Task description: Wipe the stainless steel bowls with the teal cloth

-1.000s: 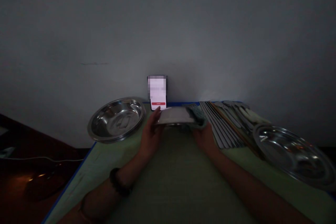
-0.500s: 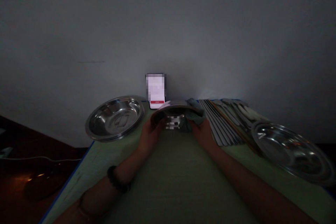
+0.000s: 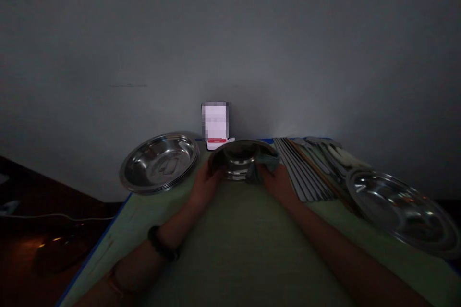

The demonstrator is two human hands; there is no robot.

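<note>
Between my two hands a shiny metal bowl point(image 3: 237, 153) is held tilted, its inside partly toward me. My left hand point(image 3: 206, 183) grips the bowl's left side, with the fingertips partly hidden in shadow. On the right side, my right hand point(image 3: 277, 180) is closed on a dark greenish cloth point(image 3: 264, 160) pressed against the bowl's rim and wall. Just behind the bowl, a phone point(image 3: 216, 122) with a lit screen leans on the wall.
Stacked metal basins point(image 3: 160, 163) sit at the left of the green table point(image 3: 230, 249). Several metal chopsticks point(image 3: 302, 172) and spoons point(image 3: 317, 153) lie to the right, beside another metal basin point(image 3: 399, 208). A grey wall point(image 3: 230, 33) rises behind. A white cable point(image 3: 57, 216) hangs at the left.
The bowl has tipped so that more of its inside faces me and its far rim sits slightly lower. Both hands keep about the same places on it.
</note>
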